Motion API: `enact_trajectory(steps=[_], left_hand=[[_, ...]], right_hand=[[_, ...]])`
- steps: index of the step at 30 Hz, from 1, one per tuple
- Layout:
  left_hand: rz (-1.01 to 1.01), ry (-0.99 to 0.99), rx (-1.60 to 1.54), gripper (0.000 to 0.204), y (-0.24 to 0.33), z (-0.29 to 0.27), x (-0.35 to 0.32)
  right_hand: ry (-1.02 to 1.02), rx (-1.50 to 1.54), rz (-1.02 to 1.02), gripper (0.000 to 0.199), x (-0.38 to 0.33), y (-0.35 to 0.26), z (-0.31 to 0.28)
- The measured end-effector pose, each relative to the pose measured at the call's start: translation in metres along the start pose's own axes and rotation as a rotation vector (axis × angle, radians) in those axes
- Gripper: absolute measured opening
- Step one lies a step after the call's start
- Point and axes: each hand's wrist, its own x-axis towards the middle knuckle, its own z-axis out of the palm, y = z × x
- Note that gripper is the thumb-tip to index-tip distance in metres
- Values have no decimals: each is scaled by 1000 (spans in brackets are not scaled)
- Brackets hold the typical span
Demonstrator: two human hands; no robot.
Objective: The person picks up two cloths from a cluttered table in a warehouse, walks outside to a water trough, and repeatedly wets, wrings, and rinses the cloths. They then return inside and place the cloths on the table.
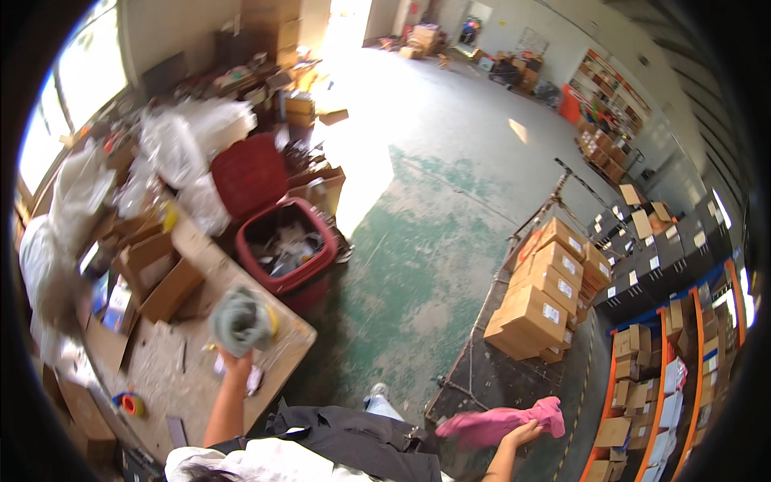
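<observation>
At lower right, your right hand (522, 435) grips the gathered pink cloth (482, 428), forearm angled up; it looks light and limp, best held by a bunched end. At lower left, your left arm reaches forward over the workbench (293, 336), hand (236, 363) against a soft-looking grey-green bundle (241, 320); fingers hidden, so its grip can't be judged.
</observation>
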Motion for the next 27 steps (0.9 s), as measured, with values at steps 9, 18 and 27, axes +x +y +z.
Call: enact_trajectory(steps=[9,18,27], left_hand=[[184,-1145,-15,41,27,418,103],[274,-1393,393,42,-124,597,290],[50,-1181,463,77,-249,789,628]], right_hand=[[-705,612,367,39,29,-134,253],[-1097,219,-101,24,105,-197,579],[-501,-245,622,33,272,-161,802]])
